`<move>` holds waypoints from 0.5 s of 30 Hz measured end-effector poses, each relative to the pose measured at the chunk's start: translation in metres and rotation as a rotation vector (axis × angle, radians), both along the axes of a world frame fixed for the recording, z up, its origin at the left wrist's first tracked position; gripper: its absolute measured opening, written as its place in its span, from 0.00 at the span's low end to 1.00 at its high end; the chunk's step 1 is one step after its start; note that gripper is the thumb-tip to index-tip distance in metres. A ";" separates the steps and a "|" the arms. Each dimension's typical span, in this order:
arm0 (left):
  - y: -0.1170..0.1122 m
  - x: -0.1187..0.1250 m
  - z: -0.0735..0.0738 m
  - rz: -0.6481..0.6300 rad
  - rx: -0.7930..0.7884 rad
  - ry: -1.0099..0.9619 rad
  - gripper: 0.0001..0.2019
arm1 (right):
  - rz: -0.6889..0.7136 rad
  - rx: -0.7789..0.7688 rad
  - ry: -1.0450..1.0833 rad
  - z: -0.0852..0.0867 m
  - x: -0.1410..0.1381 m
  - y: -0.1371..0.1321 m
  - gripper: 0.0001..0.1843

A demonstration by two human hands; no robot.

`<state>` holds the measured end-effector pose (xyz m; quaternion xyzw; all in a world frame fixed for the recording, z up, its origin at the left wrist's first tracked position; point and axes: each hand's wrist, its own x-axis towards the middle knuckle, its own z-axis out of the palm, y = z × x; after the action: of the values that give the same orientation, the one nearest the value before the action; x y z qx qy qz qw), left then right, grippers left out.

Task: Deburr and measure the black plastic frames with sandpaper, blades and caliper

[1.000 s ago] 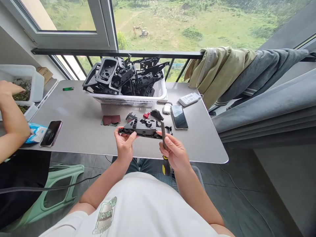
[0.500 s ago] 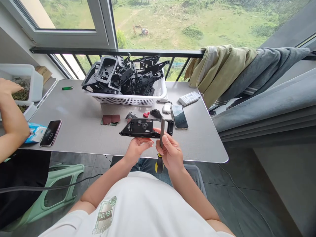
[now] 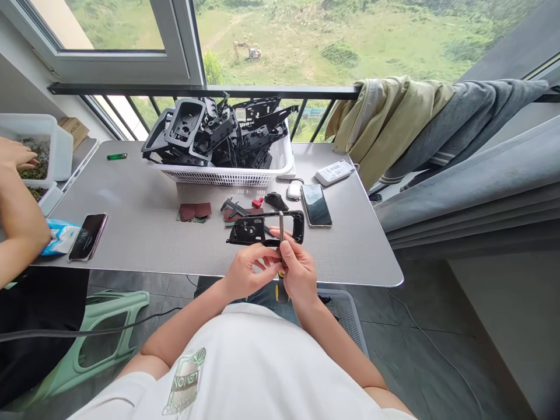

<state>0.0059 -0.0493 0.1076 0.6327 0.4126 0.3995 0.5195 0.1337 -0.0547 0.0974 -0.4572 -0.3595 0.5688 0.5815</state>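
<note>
My left hand has its fingers clamped on the near edge of a flat black plastic frame. The frame is oblong, with a rectangular opening at its right end and round moulded fittings at its left, and is held tilted above the near edge of the grey desk. My right hand has its fingers closed round a yellow-and-black-handled metal tool, whose shaft stands upright across the frame.
</note>
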 end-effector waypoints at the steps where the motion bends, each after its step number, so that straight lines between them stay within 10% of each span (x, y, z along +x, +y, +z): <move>1: 0.001 0.000 0.000 -0.019 0.022 0.015 0.06 | 0.000 0.000 -0.002 0.000 0.000 0.000 0.19; 15: 0.005 -0.015 -0.012 -0.105 -0.120 -0.021 0.06 | -0.059 0.053 -0.051 0.004 0.008 0.009 0.18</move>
<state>-0.0093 -0.0440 0.0953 0.6170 0.3964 0.3528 0.5811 0.1418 -0.0459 0.1015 -0.4662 -0.3755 0.5298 0.6008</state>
